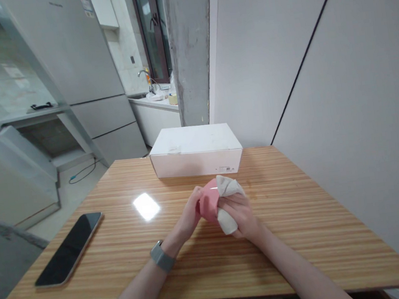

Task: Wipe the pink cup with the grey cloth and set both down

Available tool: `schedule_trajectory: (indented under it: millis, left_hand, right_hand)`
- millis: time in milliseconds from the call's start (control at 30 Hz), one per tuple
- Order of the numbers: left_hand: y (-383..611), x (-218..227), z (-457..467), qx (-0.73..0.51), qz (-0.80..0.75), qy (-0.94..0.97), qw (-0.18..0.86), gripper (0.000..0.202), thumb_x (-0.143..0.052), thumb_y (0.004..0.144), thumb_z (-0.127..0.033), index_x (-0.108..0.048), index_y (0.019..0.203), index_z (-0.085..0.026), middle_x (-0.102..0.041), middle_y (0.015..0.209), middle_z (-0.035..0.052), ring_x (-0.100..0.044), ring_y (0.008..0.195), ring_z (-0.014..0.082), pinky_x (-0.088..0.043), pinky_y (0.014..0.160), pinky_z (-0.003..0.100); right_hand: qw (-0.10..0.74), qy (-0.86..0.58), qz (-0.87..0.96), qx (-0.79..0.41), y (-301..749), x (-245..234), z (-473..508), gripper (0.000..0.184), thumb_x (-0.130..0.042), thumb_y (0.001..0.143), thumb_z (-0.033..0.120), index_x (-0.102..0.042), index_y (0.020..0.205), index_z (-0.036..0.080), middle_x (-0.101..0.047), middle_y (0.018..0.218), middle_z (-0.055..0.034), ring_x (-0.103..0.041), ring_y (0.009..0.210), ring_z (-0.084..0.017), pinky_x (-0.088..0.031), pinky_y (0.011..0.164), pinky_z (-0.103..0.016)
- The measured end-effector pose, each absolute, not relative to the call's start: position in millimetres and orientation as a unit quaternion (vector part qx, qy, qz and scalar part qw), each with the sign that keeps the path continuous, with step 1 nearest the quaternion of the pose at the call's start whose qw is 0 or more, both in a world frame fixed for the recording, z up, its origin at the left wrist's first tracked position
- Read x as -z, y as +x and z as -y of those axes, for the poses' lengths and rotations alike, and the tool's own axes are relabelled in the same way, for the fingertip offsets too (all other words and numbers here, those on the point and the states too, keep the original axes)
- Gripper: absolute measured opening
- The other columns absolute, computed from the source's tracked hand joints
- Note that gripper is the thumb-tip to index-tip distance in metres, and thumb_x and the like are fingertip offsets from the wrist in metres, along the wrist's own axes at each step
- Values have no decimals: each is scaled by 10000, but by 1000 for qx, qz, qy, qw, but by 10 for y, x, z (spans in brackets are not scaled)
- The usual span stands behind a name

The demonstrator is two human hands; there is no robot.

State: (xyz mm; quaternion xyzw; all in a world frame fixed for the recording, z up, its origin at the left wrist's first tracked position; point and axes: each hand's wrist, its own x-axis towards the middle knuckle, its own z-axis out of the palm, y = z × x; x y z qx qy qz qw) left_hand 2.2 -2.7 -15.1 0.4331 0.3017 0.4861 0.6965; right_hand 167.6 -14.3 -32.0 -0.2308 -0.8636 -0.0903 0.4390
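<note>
Over the middle of the wooden table (301, 224), my left hand (190, 217) is wrapped around a small pink object (209, 200), holding it from the left. My right hand (242, 215) grips a crumpled off-white cloth (225, 189) and presses it against the pink object's right side. Part of the cloth hangs below my right fingers. A grey watch (161, 256) sits on my left wrist. What the pink object is cannot be made out.
A closed white box (196, 152) stands at the table's far edge, just beyond my hands. A dark phone (69, 248) lies face up near the left edge. White wall panels rise on the right; a refrigerator and a kitchen counter stand behind.
</note>
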Motion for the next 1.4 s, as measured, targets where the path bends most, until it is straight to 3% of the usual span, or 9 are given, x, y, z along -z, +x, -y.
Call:
schedule_trajectory:
  millis: [200,400,633,800,900,1100,1233,1333,1400]
  left_hand:
    - [-38,52,-48,-454,-350,517,635,310,-544,829,-415,-694,904,-155,-711,986,52,-556,1093,234,-310,1058,348]
    - [-60,27,19,-428,-389,610,541,410,-471,872,-473,-706,936,-144,-722,985,63,-590,1006,275,-373,990,409]
    - [5,35,109,-439,-295,529,664,461,-633,793,-387,-592,1213,-204,-596,1284,61,-459,1254,265,-303,1082,382]
    - [37,182,13,-463,-275,392,746,445,-558,814,-482,-659,1047,-117,-681,1101,106,-551,1141,262,-343,1057,395]
    - [30,174,-13,-450,-293,401,742,470,-506,844,-510,-663,1047,-115,-675,1127,105,-543,1161,246,-327,1073,379]
    - [-5,121,-47,-451,-343,541,621,356,-559,835,-440,-686,1025,-166,-669,1162,52,-532,1159,236,-277,1100,359]
    - [-34,51,46,-443,-349,597,570,380,-496,880,-439,-638,1121,-182,-632,1222,51,-499,1197,234,-282,1088,349]
    - [-44,43,109,-437,-325,597,589,357,-534,866,-392,-600,1156,-194,-618,1225,43,-484,1200,216,-305,1062,319]
    - [-35,89,107,-434,-316,562,629,342,-584,824,-358,-600,1119,-185,-654,1117,36,-542,1090,206,-373,987,314]
  right_hand:
    - [422,-172,883,112,1568,256,199,346,-391,834,283,-567,1088,126,-692,909,-124,-642,880,-242,-504,780,-378]
    - [438,-245,865,7,1640,262,165,273,-380,812,288,-587,957,185,-680,843,-90,-632,797,-243,-488,741,-396]
    - [538,-294,790,15,1696,333,145,341,-355,831,259,-566,1083,170,-681,961,-126,-644,901,-272,-490,792,-429]
    - [451,-218,861,86,1656,279,158,364,-373,839,310,-565,1105,153,-698,934,-125,-659,869,-259,-507,770,-403]
    - [425,-162,881,130,1608,251,166,374,-374,851,305,-554,1135,142,-703,928,-119,-660,866,-236,-509,781,-372]
    - [445,-184,872,85,1630,231,179,317,-391,816,283,-569,1042,149,-701,896,-110,-645,841,-235,-492,769,-370]
    - [434,-244,866,35,1696,234,183,246,-390,806,282,-582,928,190,-681,823,-77,-623,772,-230,-467,729,-367]
    - [450,-269,850,49,1732,257,172,252,-377,810,303,-584,905,195,-656,764,-70,-607,716,-228,-447,675,-358]
    - [455,-257,850,73,1737,281,160,273,-371,823,306,-586,939,184,-659,785,-77,-615,735,-229,-449,682,-358]
